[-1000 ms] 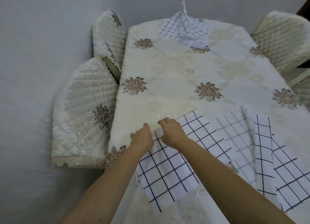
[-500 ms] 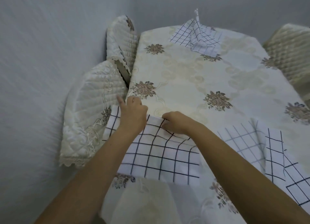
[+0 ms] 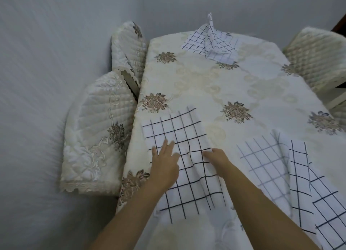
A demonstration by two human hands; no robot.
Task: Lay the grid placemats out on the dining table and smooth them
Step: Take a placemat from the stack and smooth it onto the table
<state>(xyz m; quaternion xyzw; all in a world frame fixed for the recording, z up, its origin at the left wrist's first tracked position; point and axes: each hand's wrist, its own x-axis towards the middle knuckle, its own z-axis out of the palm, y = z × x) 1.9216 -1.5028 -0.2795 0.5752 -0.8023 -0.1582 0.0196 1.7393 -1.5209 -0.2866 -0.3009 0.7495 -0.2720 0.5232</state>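
Table [image 3: 206, 85]: cream woven cloth with raised brown flowers. Quilted chair cover [image 3: 97, 130] at 9 o'clock. Near placemat [image 3: 187, 130]: white cloth rectangle with a black grid, at 7 o'clock on the table, rippled at mid-length. A second placemat [image 3: 265, 167] lies at 4 o'clock. A third [image 3: 211, 43], crumpled to a peak, lies at 12.

My left hand [image 3: 164, 163] lies flat on the near mat, fingers straight. My right hand [image 3: 217, 159] bends onto the ripple; whether it pinches, I cannot tell.

Half a second ago this mat overhung the table's left edge and my left hand gripped it.
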